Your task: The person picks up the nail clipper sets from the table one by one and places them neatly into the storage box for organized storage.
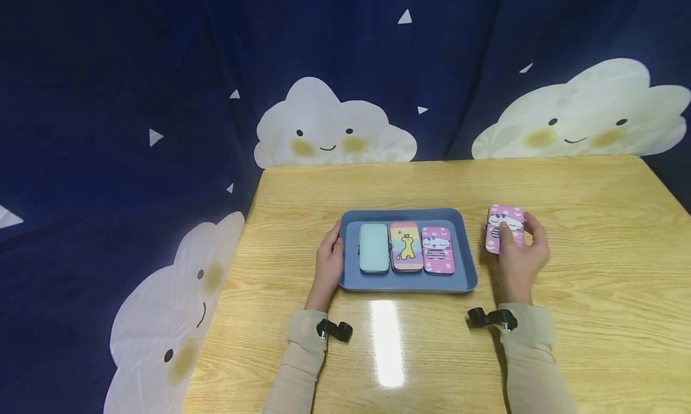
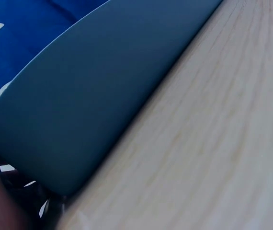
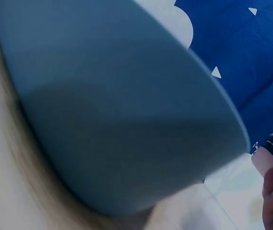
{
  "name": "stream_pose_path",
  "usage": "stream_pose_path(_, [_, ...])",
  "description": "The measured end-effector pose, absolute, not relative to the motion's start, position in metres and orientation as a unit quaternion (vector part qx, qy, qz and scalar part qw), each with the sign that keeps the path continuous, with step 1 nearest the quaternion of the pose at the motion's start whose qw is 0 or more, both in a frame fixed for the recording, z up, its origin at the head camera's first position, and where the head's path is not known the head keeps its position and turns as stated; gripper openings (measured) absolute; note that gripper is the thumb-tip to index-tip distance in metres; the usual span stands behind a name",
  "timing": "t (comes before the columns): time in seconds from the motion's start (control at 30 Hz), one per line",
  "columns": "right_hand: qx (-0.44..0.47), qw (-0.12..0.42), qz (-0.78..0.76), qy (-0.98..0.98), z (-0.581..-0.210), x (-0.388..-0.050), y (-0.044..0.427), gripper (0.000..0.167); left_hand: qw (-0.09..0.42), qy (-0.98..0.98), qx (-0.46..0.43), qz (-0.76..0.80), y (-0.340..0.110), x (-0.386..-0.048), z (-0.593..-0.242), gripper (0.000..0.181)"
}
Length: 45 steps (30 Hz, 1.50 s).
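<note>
In the head view my right hand grips a pink tin case with a white cat picture, thumb across its face and fingers at its right edge. The case is beside the blue tray. My left hand rests against the tray's left side, with its fingers along the outer wall. In the tray three small cases lie in a row: a mint one, a giraffe one and another pink cat one. The left wrist view mostly shows the tray wall, with that hand blurred.
The wooden table spreads around the tray. A dark blue curtain with white cloud figures runs along the back and left. Each wrist wears a black strap mount.
</note>
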State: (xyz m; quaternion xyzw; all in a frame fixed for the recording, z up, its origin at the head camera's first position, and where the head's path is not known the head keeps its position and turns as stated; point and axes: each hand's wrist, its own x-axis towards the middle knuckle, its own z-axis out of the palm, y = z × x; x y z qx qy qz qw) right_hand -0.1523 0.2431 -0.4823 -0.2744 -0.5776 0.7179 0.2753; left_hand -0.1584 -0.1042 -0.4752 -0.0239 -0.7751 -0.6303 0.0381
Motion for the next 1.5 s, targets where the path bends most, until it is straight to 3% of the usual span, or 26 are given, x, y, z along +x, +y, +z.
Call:
stream_pose_path(0.53, [-0.241,0.252,0.753,-0.558,-0.479,-0.149,0.215,0.054,0.047,-0.775,-0.027,-0.63,-0.104,-0.159,-0.477,0.044])
stream_pose_path(1.5, [-0.125,0.215,0.57,-0.783,-0.477,-0.144,0.186,0.055,0.043,-0.776,-0.029,-0.629,-0.105,-0.158,-0.476,0.045])
